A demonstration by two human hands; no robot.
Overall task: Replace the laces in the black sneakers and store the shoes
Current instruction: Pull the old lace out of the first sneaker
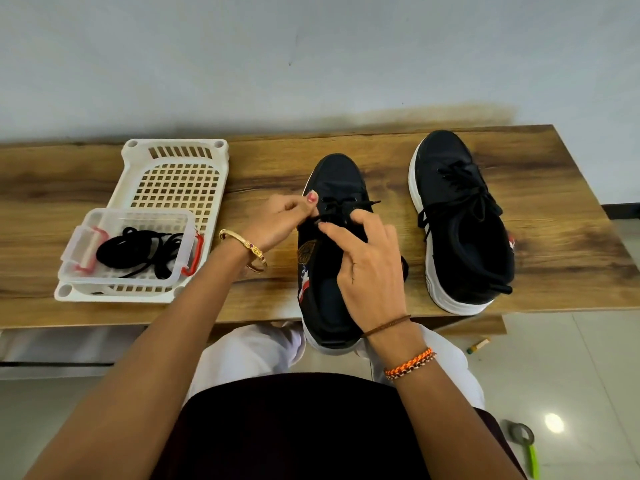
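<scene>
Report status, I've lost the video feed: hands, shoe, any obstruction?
Left hand and right hand pinching the lace on the near shoe. Far shoe laced. Nothing in the way.

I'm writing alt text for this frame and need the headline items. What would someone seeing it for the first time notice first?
Both hands meet over the near sneaker at the table's front edge: the left hand pinches its black lace and the right hand fingers the eyelets. The second sneaker sits laced to the right. On the left, a clear box of black laces rests in a white basket.
</scene>
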